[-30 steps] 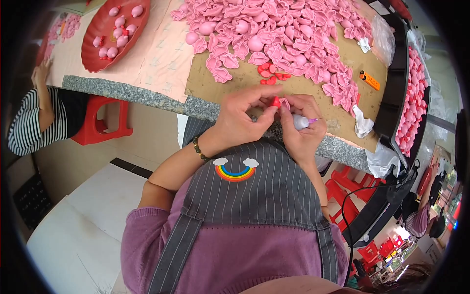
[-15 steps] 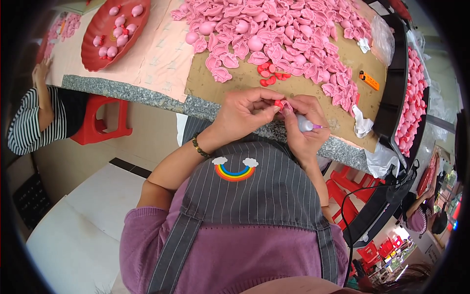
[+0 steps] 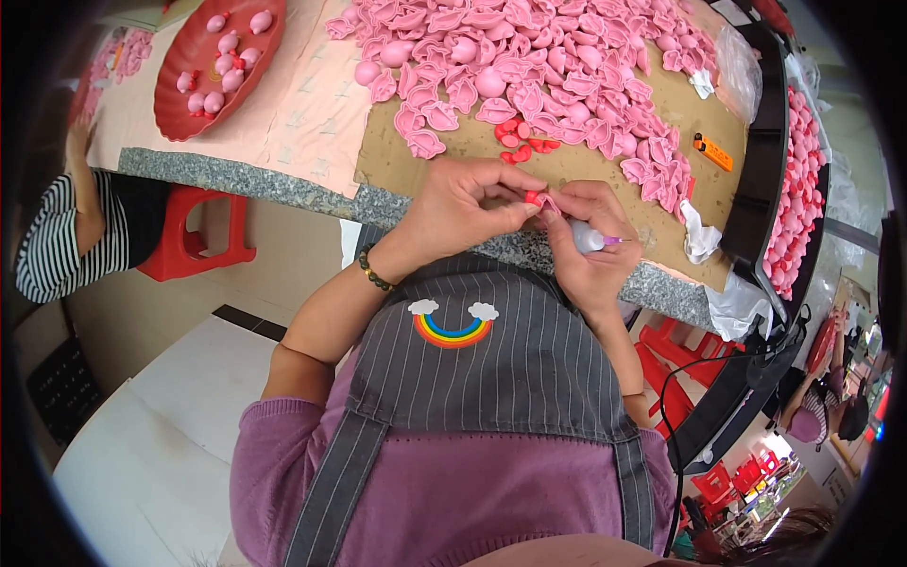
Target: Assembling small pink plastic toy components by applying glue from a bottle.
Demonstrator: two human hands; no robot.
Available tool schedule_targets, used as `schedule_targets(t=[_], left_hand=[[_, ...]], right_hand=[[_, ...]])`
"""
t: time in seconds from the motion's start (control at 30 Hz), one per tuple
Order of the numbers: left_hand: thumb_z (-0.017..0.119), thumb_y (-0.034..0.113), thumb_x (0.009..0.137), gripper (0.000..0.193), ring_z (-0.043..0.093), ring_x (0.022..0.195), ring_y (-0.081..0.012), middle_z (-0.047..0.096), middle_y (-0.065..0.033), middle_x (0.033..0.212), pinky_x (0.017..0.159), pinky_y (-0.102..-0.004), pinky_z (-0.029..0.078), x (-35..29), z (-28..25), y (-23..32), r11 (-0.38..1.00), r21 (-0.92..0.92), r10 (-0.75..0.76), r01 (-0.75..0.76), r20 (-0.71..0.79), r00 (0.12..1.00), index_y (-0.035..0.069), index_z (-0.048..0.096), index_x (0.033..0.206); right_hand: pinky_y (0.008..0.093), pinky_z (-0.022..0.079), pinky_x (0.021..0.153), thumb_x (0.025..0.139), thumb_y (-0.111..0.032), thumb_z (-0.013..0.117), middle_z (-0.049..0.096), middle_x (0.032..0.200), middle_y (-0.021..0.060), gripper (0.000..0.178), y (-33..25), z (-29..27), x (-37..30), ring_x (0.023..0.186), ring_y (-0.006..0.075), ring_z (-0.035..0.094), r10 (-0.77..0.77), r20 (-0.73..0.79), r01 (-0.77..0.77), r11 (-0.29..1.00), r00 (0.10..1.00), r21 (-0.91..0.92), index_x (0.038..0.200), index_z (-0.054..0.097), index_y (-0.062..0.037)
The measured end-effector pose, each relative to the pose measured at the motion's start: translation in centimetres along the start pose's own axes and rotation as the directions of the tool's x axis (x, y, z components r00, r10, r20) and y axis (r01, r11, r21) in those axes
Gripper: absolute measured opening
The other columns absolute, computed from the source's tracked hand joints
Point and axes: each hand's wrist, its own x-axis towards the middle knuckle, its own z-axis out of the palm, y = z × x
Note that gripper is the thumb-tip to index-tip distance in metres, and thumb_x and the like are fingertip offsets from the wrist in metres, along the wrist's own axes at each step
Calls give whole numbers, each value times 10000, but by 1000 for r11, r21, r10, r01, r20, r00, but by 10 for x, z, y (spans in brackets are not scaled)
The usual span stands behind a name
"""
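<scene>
Over the table's front edge my two hands meet at the fingertips. My left hand (image 3: pixel 461 210) is closed, pinching a small red piece (image 3: pixel 535 198) between thumb and fingers. That piece is against a pink moulded part (image 3: pixel 550 204), which my right hand (image 3: pixel 595 260) pinches. A small whitish squeeze bottle (image 3: pixel 588 236) with a purple tip is tucked in my right palm, the tip pointing right. Fingers partly hide where the red and pink pieces meet. Just beyond my hands lie several loose red pieces (image 3: pixel 513 132), beside a big pile of pink moulded parts (image 3: pixel 543 80).
A red scalloped tray (image 3: pixel 170 113) with several round pink pieces is at far left. An orange cutter (image 3: pixel 713 151) and crumpled tissue (image 3: pixel 699 236) lie at right, by a black bin (image 3: pixel 756 180) of pink and red pieces. A person in stripes (image 3: pixel 57 236) sits left.
My left hand and wrist have shifted slightly left and up, while the red piece stays against the pink part. The bottle remains in my right hand.
</scene>
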Motion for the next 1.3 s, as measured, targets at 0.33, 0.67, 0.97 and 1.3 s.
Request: schedule_targets(t=[0.33, 0.67, 0.97, 1.3], left_hand=[[586, -46, 810, 219, 608, 835, -123, 622, -94, 916, 731, -240, 505, 2, -3, -4, 983, -157, -87, 95, 55, 995, -43, 562, 1027], [529, -27, 841, 306, 609, 848, -143, 610, -104, 943, 750, -270, 509, 1, -2, -8, 968, -239, -77, 71, -14, 997, -32, 509, 1147], [513, 43, 877, 294, 617, 925, -247, 587, -170, 1064, 786, -331, 530, 0, -9, -10, 843, -515, -167, 159, 31, 985, -31, 503, 1162], [563, 15, 844, 324, 631, 872, -219, 600, -174, 1050, 742, -303, 541, -3, -10, -13, 839, -522, -135, 154, 74, 988, -23, 504, 1160]], right_hand=[[224, 485, 558, 728, 90, 623, 574, 859, 121, 102, 8, 1, -5, 658, 139, 604, 226, 6, -217, 926, 974, 309, 826, 635, 66], [226, 474, 610, 727, 94, 605, 544, 908, 115, 166, 8, -4, 3, 701, 127, 566, 183, 70, -196, 938, 981, 285, 892, 606, 79], [231, 447, 772, 752, 74, 609, 583, 936, 77, 356, 14, -22, -3, 823, 119, 559, 415, 100, -384, 686, 904, 618, 1088, 500, 25], [241, 453, 718, 769, -63, 662, 623, 940, 107, 282, -2, -40, -6, 798, 122, 581, 423, 29, -408, 849, 905, 337, 1012, 573, 48]])
